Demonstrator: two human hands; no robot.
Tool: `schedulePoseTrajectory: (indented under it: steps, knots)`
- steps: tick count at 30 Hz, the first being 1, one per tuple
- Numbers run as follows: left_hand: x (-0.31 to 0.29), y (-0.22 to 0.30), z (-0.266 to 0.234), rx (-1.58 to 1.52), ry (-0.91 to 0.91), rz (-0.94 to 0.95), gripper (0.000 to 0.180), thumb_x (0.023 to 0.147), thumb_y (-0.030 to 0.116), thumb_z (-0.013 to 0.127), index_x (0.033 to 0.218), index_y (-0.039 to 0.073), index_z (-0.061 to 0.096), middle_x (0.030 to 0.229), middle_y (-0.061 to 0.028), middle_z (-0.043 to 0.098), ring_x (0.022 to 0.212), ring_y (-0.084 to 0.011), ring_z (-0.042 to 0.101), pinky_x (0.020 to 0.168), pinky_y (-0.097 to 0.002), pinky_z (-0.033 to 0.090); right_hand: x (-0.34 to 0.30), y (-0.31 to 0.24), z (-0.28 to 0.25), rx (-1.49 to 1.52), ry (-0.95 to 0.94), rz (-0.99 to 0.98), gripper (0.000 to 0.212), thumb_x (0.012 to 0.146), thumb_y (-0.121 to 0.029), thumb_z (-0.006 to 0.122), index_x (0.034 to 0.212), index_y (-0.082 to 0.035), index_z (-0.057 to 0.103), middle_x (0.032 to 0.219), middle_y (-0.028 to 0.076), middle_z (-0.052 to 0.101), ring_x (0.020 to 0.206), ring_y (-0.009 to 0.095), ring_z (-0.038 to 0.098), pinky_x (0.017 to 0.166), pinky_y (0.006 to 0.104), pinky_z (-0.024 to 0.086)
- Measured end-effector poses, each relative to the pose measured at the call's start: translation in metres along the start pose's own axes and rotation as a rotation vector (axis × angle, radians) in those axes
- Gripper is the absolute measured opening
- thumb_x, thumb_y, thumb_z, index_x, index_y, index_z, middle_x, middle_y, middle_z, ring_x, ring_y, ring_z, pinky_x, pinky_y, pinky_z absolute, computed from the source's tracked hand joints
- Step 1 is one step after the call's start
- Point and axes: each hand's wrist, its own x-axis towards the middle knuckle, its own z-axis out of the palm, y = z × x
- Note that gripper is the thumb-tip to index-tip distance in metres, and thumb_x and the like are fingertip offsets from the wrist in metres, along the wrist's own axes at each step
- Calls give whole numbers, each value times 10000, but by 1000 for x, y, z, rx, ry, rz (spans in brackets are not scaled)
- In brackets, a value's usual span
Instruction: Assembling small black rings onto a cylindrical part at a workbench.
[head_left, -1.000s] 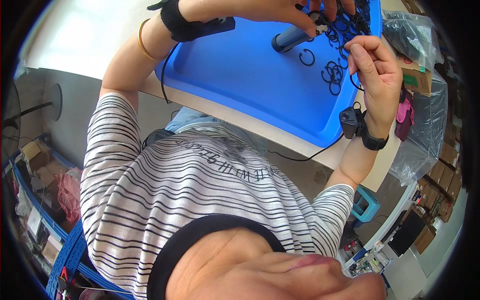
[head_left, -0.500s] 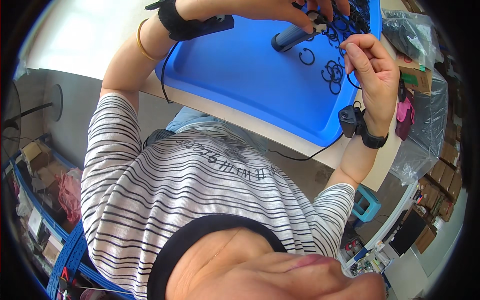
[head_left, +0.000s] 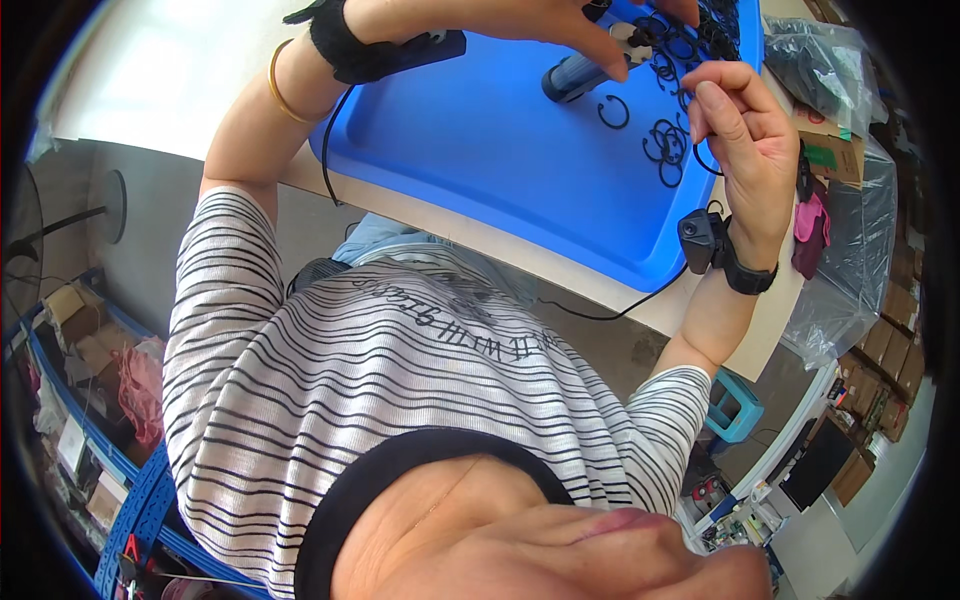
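Thumb and fingers of the left hand (head_left: 545,18) arch well apart around the pale end of a grey-blue cylinder (head_left: 575,78), which sits in a blue tray (head_left: 480,180); no firm grip shows, and contact is unclear. The right hand's (head_left: 757,145) fingers close in a pinch, apparently on a dark ring (head_left: 706,167), curled inward above the tray's side. The left forearm reaches across from the left. Loose black rings (head_left: 628,112) lie nearby, presumably within easy pick, the tray resting on a pale tabletop (head_left: 140,90).

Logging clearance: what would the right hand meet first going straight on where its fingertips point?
Likely the loose black rings just left of the right hand; its height above the blue tray is unclear.
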Motion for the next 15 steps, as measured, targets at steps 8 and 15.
schedulePoseTrajectory:
  steps: [8, 15]
  knots:
    - [-5, 19, 10, -255, 214, 106, 356, 889, 57, 769, 1174, -28, 573, 907, -145, 727, 772, -250, 725, 648, -312, 555, -5, -3, -7, 153, 15, 65, 363, 1019, -97, 551, 1361, 21, 524, 938, 64, 586, 596, 44, 415, 527, 173, 311]
    - [-9, 45, 15, -488, 7, -80, 294, 956, 36, 692, 1136, -17, 466, 901, -178, 733, 733, -224, 725, 608, -308, 552, -12, -8, 0, 247, -10, 26, 400, 1005, -95, 529, 1377, 44, 481, 1000, 98, 583, 721, 117, 520, 649, 238, 433]
